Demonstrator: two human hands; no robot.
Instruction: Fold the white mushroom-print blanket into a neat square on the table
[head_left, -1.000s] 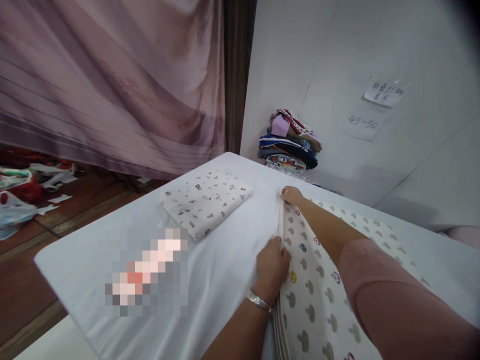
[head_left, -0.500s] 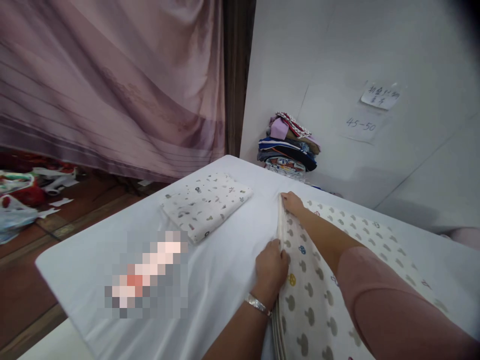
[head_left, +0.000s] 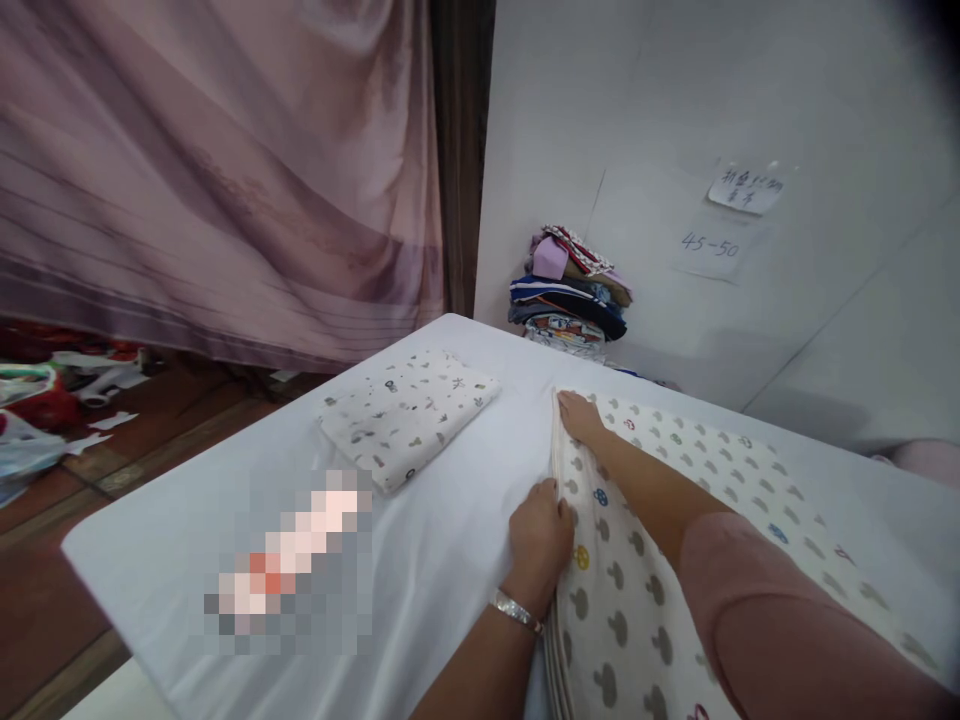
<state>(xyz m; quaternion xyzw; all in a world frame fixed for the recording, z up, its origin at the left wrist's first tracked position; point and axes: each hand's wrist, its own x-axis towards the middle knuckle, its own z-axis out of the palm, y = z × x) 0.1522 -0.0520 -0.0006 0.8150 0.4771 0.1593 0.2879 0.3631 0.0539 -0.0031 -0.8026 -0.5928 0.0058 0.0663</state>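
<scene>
A white cloth with grey mushroom-like prints [head_left: 616, 590] lies in layers on the right part of the white-covered table [head_left: 442, 560]. My left hand [head_left: 541, 530], with a silver bracelet at the wrist, grips the layered left edge of this cloth. Farther up the same edge, my right hand [head_left: 579, 415] has its fingers closed on the cloth near its far corner. To the left lies a folded white cloth with small dark prints [head_left: 412, 415], touched by neither hand. A blurred-out pinkish item [head_left: 300, 545] rests nearer the table's left side.
Folded clothes [head_left: 574, 290] are stacked by the wall beyond the table's far edge. Two paper notes are fixed to the wall [head_left: 637, 130]. A pink curtain [head_left: 247, 180] hangs at the left, with bags [head_left: 30, 410] on the brown floor below it.
The view has shifted slightly. The printed cloth behind my right arm shows a little more of its surface. Both hands keep their hold on the edge.
</scene>
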